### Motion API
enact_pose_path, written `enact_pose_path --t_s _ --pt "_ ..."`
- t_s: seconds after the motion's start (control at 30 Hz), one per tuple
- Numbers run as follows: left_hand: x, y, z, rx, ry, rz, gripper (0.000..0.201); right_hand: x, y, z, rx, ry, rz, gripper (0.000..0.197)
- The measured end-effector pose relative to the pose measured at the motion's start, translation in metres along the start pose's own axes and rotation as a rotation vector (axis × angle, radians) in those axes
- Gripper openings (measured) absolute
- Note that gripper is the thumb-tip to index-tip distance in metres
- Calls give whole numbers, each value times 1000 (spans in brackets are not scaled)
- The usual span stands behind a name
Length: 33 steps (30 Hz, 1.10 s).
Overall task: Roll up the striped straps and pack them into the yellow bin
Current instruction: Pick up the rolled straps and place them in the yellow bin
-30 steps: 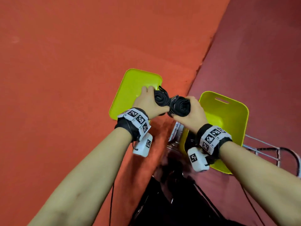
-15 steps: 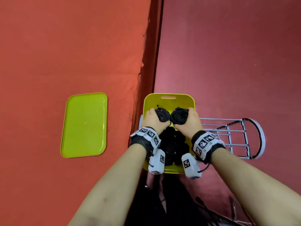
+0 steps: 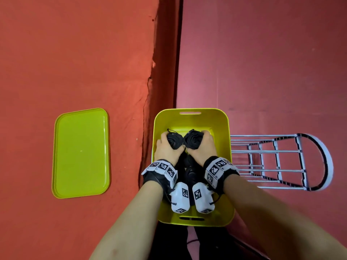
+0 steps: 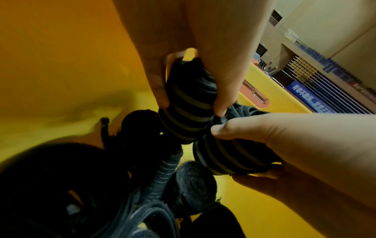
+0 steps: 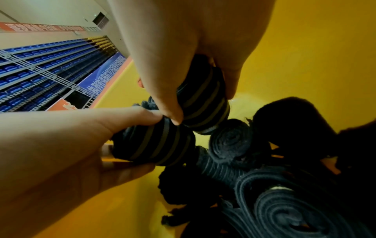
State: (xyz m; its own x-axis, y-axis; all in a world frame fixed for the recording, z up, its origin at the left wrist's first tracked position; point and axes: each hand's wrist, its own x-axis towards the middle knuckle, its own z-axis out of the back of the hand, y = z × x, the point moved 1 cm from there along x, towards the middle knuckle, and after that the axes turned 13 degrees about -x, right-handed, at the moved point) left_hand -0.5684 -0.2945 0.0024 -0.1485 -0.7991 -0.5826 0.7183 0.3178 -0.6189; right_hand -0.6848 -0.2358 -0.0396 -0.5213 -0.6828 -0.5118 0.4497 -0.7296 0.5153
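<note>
The bin (image 3: pixel 224 128) sits on the red floor, against the raised step edge. Inside it, near the far wall, the left hand (image 3: pixel 166 149) and right hand (image 3: pixel 201 149) each wrap fingers round a rolled strap, the left roll (image 3: pixel 173 140) and right roll (image 3: pixel 194 140) touching end to end. The webbing looks soft and light, and apt to spring loose; holding across the outer wrap seems best. More rolls (image 5: pixel 231 141) fill the near half, some loosely coiled, perhaps crowding the gap. A tray (image 3: pixel 80 152) lies left of the step; a wire rack (image 3: pixel 277 162) stands just beside the bin's right wall.
</note>
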Motion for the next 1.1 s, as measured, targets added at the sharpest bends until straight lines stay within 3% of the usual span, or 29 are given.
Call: enact_pose_path --t_s 0.3,0.53,0.73,1.1 --pt "22 -7 -10 -23 -44 -140 71 17 -5 0 117 -108 -35 72" --pt "35 -6 -10 146 84 75 71 22 -12 -7 75 40 -126 73" --pt "34 -9 -10 288 115 75 72 25 -14 -4 32 107 -147 73" --pt "42 -2 -22 237 102 102 71 32 -16 -8 -15 149 -191 77"
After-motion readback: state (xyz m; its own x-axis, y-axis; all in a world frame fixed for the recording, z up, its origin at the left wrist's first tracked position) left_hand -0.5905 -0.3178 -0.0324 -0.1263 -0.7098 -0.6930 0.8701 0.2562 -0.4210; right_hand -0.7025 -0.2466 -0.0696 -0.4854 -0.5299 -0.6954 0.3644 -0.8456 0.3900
